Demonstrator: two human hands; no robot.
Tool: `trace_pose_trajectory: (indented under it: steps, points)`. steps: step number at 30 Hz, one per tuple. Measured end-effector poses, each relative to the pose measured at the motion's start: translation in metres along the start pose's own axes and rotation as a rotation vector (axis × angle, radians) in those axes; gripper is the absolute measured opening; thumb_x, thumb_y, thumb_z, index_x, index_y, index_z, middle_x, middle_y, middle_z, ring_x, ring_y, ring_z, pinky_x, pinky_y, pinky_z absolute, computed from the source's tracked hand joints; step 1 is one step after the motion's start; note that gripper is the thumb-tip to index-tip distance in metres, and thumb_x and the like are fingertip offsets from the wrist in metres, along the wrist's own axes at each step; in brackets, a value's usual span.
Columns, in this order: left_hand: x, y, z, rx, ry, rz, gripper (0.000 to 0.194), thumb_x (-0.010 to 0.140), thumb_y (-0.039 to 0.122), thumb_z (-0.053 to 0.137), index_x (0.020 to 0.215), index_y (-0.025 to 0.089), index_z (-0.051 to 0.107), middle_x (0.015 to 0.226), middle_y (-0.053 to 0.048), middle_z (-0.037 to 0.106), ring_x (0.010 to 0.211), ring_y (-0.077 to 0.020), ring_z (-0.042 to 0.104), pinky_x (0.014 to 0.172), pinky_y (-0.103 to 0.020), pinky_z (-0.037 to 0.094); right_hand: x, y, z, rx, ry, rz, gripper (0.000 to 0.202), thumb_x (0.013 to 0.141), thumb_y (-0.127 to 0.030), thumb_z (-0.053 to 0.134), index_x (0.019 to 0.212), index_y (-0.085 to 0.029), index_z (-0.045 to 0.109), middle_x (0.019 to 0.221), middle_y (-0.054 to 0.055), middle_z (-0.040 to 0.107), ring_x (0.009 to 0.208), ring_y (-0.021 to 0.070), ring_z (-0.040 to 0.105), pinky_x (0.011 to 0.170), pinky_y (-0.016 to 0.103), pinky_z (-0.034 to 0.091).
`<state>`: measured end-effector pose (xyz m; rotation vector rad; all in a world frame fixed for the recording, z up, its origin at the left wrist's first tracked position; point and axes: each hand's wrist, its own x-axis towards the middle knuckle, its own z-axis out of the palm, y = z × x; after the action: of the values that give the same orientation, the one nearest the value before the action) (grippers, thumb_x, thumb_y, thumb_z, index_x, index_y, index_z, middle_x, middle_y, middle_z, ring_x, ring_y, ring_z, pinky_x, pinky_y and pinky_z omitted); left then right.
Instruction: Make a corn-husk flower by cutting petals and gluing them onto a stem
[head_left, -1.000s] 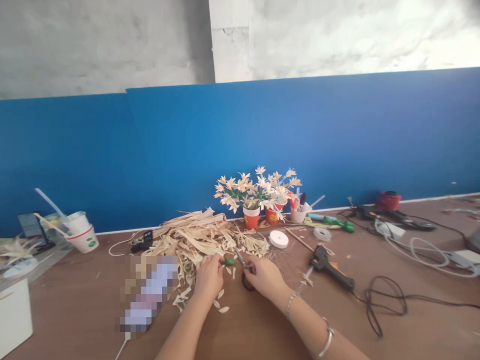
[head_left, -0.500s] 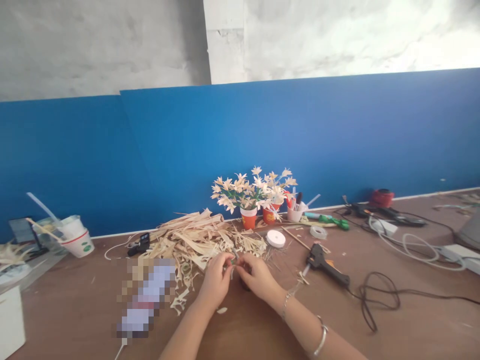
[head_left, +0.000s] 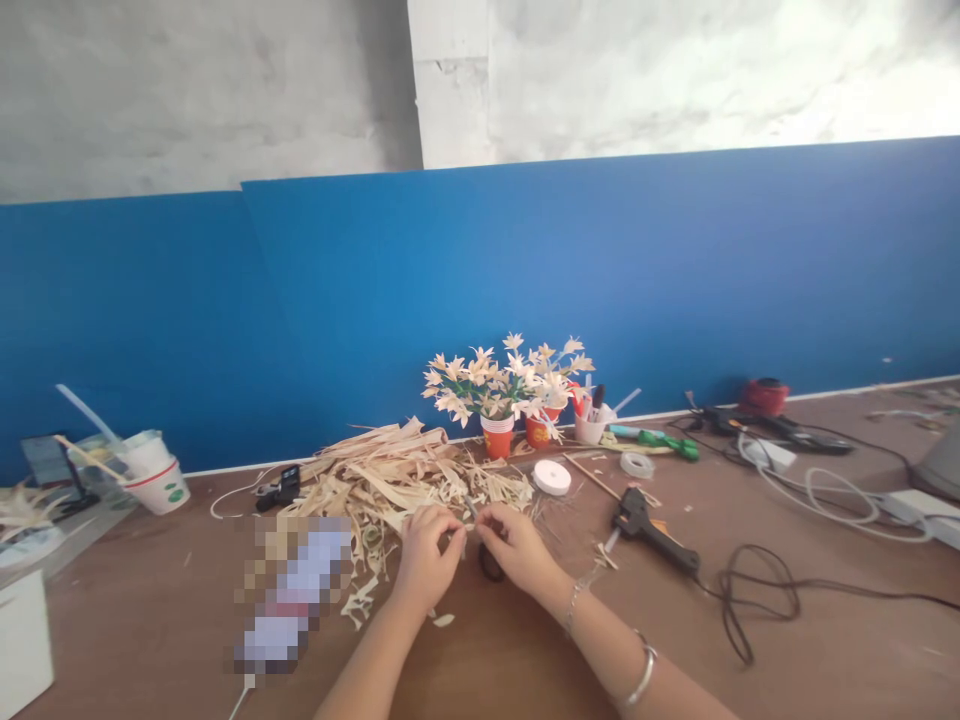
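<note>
My left hand (head_left: 429,556) is closed in a pinch above the table, just in front of a heap of dried husk strips (head_left: 390,475). Whatever its fingertips hold is too small to make out. My right hand (head_left: 516,545) is a short gap to the right, thumb and fingers also pinched together around something unclear. Between and under the hands show a black loop (head_left: 491,566) and a narrow grey tip (head_left: 471,506); they look like parts of scissors, mostly hidden. A small pale scrap (head_left: 443,620) lies below my left hand.
Orange cups with pale flowers (head_left: 496,437) stand behind the heap. A white tape roll (head_left: 551,478), a clear tape roll (head_left: 637,465) and a black glue gun (head_left: 652,530) with a trailing cord lie right. At left are a blurred-out phone (head_left: 296,595) and a white cup (head_left: 157,487).
My hands were together at the fingertips and now stand slightly apart, the left one shifted a little left. More of the black loop shows beside my right hand.
</note>
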<state>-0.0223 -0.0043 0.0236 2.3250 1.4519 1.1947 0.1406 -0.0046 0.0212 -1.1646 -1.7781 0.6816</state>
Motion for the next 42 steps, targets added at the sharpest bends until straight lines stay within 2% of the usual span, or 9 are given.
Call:
trace_pose_trajectory:
  steps: [4, 10, 18, 23, 26, 30, 33, 37, 42]
  points:
    - [0.0, 0.004, 0.001, 0.03, -0.01, 0.015, 0.011, 0.078, 0.02, 0.053, 0.07, 0.021, 0.062, 0.078, -0.002, 0.063, 0.083, -0.0201, 0.055, 0.08, -0.038, 0.038, -0.001, -0.001, 0.0, -0.062, -0.013, 0.021, 0.015, 0.077, -0.019, 0.051, 0.088, -0.017, 0.061, 0.073, 0.001, 0.062, 0.061, 0.0131, 0.053, 0.059, 0.022, 0.041]
    - [-0.002, 0.015, 0.003, 0.078, 0.024, -0.012, 0.013, 0.073, 0.014, 0.055, 0.062, 0.021, 0.058, 0.081, -0.002, 0.06, 0.085, -0.0205, 0.052, 0.081, -0.038, 0.036, -0.005, -0.007, 0.001, -0.231, -0.001, -0.032, 0.014, 0.078, -0.018, 0.049, 0.074, -0.018, 0.062, 0.072, 0.001, 0.063, 0.065, 0.0135, 0.055, 0.061, 0.021, 0.039]
    - [-0.004, 0.021, 0.014, 0.075, 0.127, -0.101, 0.016, 0.07, 0.013, 0.057, 0.055, 0.019, 0.055, 0.086, -0.003, 0.058, 0.09, -0.0221, 0.05, 0.082, -0.039, 0.035, -0.007, -0.018, 0.004, -0.389, 0.058, 0.065, 0.012, 0.076, -0.018, 0.051, 0.07, -0.018, 0.061, 0.068, 0.002, 0.065, 0.062, 0.0127, 0.056, 0.058, 0.02, 0.036]
    - [-0.003, 0.022, 0.013, 0.103, 0.157, -0.111, 0.015, 0.069, 0.013, 0.057, 0.056, 0.02, 0.058, 0.086, -0.003, 0.058, 0.09, -0.023, 0.051, 0.081, -0.039, 0.036, -0.005, -0.014, 0.005, -0.547, 0.126, 0.109, 0.009, 0.074, -0.015, 0.051, 0.071, -0.018, 0.059, 0.071, 0.003, 0.065, 0.067, 0.0145, 0.058, 0.06, 0.021, 0.035]
    - [-0.003, 0.016, 0.01, 0.127, 0.194, -0.169, 0.015, 0.071, 0.015, 0.057, 0.057, 0.02, 0.06, 0.086, -0.004, 0.059, 0.09, -0.0238, 0.052, 0.08, -0.04, 0.037, -0.002, -0.011, -0.002, -0.628, 0.142, 0.148, 0.01, 0.075, -0.014, 0.049, 0.072, -0.018, 0.058, 0.072, 0.004, 0.064, 0.068, 0.0147, 0.058, 0.059, 0.021, 0.033]
    - [0.0, -0.001, 0.008, 0.063, 0.203, -0.199, 0.017, 0.075, 0.022, 0.056, 0.059, 0.021, 0.061, 0.079, -0.003, 0.059, 0.084, -0.0218, 0.054, 0.076, -0.036, 0.041, -0.002, -0.008, -0.01, -0.602, -0.025, 0.046, 0.005, 0.072, -0.018, 0.053, 0.075, -0.019, 0.056, 0.077, 0.002, 0.062, 0.071, 0.0148, 0.056, 0.061, 0.021, 0.033]
    - [0.001, -0.009, 0.009, -0.007, 0.213, -0.181, 0.019, 0.077, 0.027, 0.054, 0.061, 0.02, 0.062, 0.075, -0.003, 0.058, 0.078, -0.0193, 0.055, 0.074, -0.033, 0.043, -0.003, -0.006, -0.01, -0.641, -0.109, 0.059, 0.014, 0.068, -0.019, 0.056, 0.081, -0.019, 0.057, 0.082, 0.004, 0.062, 0.076, 0.0174, 0.056, 0.063, 0.023, 0.035]
    - [0.001, -0.008, 0.009, -0.032, 0.196, -0.15, 0.018, 0.078, 0.028, 0.054, 0.065, 0.02, 0.064, 0.074, -0.003, 0.058, 0.079, -0.0197, 0.055, 0.075, -0.034, 0.044, -0.002, -0.006, -0.008, -0.678, -0.058, 0.163, 0.01, 0.069, -0.019, 0.054, 0.079, -0.017, 0.058, 0.083, 0.008, 0.061, 0.079, 0.0199, 0.056, 0.065, 0.025, 0.037]
    - [0.0, -0.001, 0.007, -0.022, 0.109, -0.096, 0.013, 0.076, 0.022, 0.055, 0.068, 0.021, 0.066, 0.078, -0.003, 0.059, 0.081, -0.0202, 0.054, 0.077, -0.035, 0.043, -0.003, -0.012, -0.005, -0.405, 0.034, -0.002, 0.018, 0.076, -0.021, 0.052, 0.093, -0.018, 0.059, 0.081, 0.004, 0.061, 0.075, 0.0158, 0.055, 0.068, 0.023, 0.039]
